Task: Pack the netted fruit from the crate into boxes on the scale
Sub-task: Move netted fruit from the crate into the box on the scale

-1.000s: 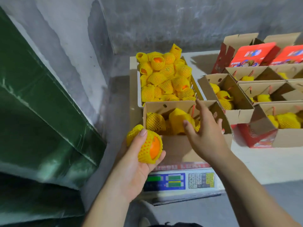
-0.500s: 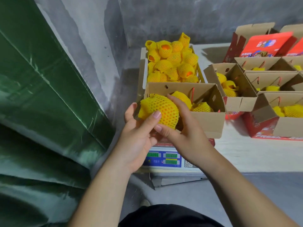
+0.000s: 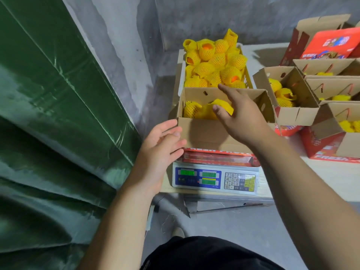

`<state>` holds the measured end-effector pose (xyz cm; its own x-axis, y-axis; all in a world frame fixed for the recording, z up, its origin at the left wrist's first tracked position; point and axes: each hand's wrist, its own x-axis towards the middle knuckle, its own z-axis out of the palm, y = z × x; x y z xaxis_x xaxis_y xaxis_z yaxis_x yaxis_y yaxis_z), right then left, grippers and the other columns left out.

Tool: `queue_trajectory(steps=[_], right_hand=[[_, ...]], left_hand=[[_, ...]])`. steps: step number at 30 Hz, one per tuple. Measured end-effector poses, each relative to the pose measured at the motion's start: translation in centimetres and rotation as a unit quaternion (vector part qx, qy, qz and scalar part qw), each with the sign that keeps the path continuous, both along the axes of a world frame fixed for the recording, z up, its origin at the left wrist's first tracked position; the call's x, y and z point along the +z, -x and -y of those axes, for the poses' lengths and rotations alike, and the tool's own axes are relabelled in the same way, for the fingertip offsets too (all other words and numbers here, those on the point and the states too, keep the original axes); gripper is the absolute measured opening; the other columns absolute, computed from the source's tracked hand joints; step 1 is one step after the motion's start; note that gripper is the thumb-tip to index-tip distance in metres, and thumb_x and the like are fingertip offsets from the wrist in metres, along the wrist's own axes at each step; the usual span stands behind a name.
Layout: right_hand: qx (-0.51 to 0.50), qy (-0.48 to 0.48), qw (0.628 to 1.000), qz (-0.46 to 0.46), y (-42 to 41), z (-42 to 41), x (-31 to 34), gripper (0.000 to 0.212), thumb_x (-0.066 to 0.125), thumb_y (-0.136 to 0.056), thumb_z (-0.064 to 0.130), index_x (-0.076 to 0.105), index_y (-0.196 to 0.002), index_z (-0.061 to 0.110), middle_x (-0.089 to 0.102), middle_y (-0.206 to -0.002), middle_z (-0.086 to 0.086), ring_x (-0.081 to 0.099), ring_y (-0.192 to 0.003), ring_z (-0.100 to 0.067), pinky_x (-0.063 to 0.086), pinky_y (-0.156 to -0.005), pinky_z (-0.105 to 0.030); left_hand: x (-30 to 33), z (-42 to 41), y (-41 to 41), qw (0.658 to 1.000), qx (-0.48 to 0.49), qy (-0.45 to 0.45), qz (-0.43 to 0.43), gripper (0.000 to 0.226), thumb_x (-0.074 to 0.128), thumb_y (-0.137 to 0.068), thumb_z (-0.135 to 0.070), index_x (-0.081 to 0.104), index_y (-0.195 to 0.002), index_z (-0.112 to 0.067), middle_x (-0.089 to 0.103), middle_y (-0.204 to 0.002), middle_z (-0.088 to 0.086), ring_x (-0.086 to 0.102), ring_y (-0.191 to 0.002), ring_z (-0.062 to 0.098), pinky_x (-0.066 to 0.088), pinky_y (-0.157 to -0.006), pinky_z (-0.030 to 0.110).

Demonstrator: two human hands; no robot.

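netted fruit (image 3: 191, 109) lies in the box (image 3: 210, 131) on the scale (image 3: 215, 179); right hand (image 3: 240, 115) spread above it, left hand (image 3: 162, 147) relaxed, empty

Green tarp (image 3: 48, 123) at left, grey concrete wall (image 3: 214, 16) behind

Your right hand (image 3: 241, 117) reaches over the open cardboard box (image 3: 206, 131) on the scale (image 3: 215, 179), fingers spread and relaxed above the netted fruit (image 3: 191, 109) lying inside; whether it touches them is unclear. Your left hand (image 3: 162, 147) hangs empty with loose fingers just beside the box's near left corner. Behind the box, the white crate (image 3: 181, 75) is heaped with more yellow-netted fruit. To your right, four other open boxes (image 3: 292, 114) sit on the table (image 3: 331, 172), each with fruit inside. A green tarp (image 3: 54, 123) fills the left side.
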<state>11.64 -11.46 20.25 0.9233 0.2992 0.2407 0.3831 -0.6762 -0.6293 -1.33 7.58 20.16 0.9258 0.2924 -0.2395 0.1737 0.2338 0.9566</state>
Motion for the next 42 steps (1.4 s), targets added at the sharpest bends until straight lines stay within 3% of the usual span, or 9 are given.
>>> queue_trajectory(steps=[2,5,12,20,28,34,37,39,42], right_hand=[[0.002,-0.086,0.996,0.006,1.3,0.3,-0.9,0.041,0.062,-0.102,0.031,0.059,-0.142,0.023,0.067,-0.130,-0.002,0.065,-0.116,-0.021,0.055,-0.098,-0.046],[0.015,-0.154,0.987,-0.032,3.2,0.3,-2.5,0.024,0.062,-0.102,0.022,0.069,-0.125,0.023,0.073,-0.113,0.007,0.069,-0.100,-0.010,0.058,-0.090,-0.041],[0.055,-0.199,0.976,-0.073,4.4,-0.2,-2.8,0.021,0.062,-0.103,0.022,0.068,-0.119,0.033,0.071,-0.110,0.022,0.068,-0.102,-0.002,0.058,-0.085,-0.028],[0.079,-0.201,0.972,-0.096,5.3,-0.7,-2.5,0.025,0.058,-0.104,0.014,0.067,-0.120,0.031,0.071,-0.115,0.017,0.067,-0.105,-0.003,0.056,-0.089,-0.022],[0.101,-0.225,0.961,-0.126,5.2,-2.4,-3.0,0.028,0.056,-0.102,0.001,0.069,-0.125,0.012,0.071,-0.113,0.010,0.068,-0.097,0.001,0.050,-0.075,-0.007],[0.013,-0.202,0.978,-0.052,0.9,-1.8,-2.9,0.027,0.060,-0.100,0.006,0.069,-0.124,0.014,0.071,-0.117,0.005,0.064,-0.110,-0.001,0.046,-0.087,-0.010],[-0.042,-0.149,0.988,-0.015,-2.2,-1.1,-2.5,0.027,0.063,-0.098,0.008,0.069,-0.123,0.015,0.069,-0.117,0.002,0.062,-0.111,-0.010,0.050,-0.094,-0.026],[-0.062,-0.118,0.991,-0.019,-3.9,-0.9,-2.1,0.029,0.064,-0.097,0.010,0.068,-0.125,0.016,0.068,-0.119,0.001,0.061,-0.113,-0.013,0.050,-0.098,-0.035],[-0.061,-0.075,0.995,-0.015,-6.7,-0.6,-1.5,0.032,0.065,-0.097,0.013,0.067,-0.129,0.017,0.067,-0.125,0.000,0.060,-0.117,-0.015,0.048,-0.098,-0.033]], left_hand=[[-0.4,0.0,0.2,1.000,0.001,-0.007,-0.003,0.027,0.057,-0.106,-0.013,0.068,-0.122,-0.032,0.073,-0.126,-0.006,0.076,-0.107,0.016,0.058,-0.094,0.032],[-1.0,0.2,0.3,0.999,0.001,-0.032,-0.004,0.028,0.058,-0.106,-0.013,0.069,-0.120,-0.034,0.075,-0.122,-0.010,0.075,-0.108,0.013,0.057,-0.091,0.027],[-1.1,0.8,-0.3,0.999,-0.013,-0.046,-0.003,0.027,0.059,-0.106,-0.014,0.072,-0.118,-0.035,0.077,-0.117,-0.013,0.075,-0.109,0.012,0.057,-0.088,0.025],[-1.3,1.5,-0.9,0.998,-0.023,-0.055,0.000,0.027,0.059,-0.106,-0.015,0.072,-0.117,-0.037,0.076,-0.116,-0.015,0.074,-0.109,0.011,0.056,-0.095,0.030],[-1.9,1.6,-1.4,0.995,-0.045,-0.092,0.019,0.032,0.059,-0.106,-0.014,0.073,-0.112,-0.042,0.075,-0.114,-0.018,0.071,-0.110,0.006,0.056,-0.090,0.028],[-1.3,0.7,-5.6,0.992,-0.046,-0.103,0.052,0.030,0.060,-0.105,-0.011,0.073,-0.115,-0.036,0.075,-0.116,-0.014,0.072,-0.111,0.010,0.055,-0.098,0.031],[-0.5,0.1,-9.5,0.989,-0.053,-0.115,0.071,0.029,0.060,-0.104,-0.011,0.073,-0.115,-0.035,0.075,-0.114,-0.014,0.071,-0.113,0.012,0.054,-0.101,0.033],[0.1,-0.4,-12.7,0.983,-0.069,-0.152,0.077,0.029,0.060,-0.105,-0.013,0.071,-0.115,-0.037,0.074,-0.114,-0.018,0.069,-0.114,0.008,0.053,-0.101,0.031],[0.5,-1.8,-17.9,0.971,-0.101,-0.203,0.073,0.026,0.059,-0.105,-0.018,0.069,-0.118,-0.039,0.072,-0.114,-0.023,0.066,-0.109,-0.003,0.052,-0.094,0.023]])
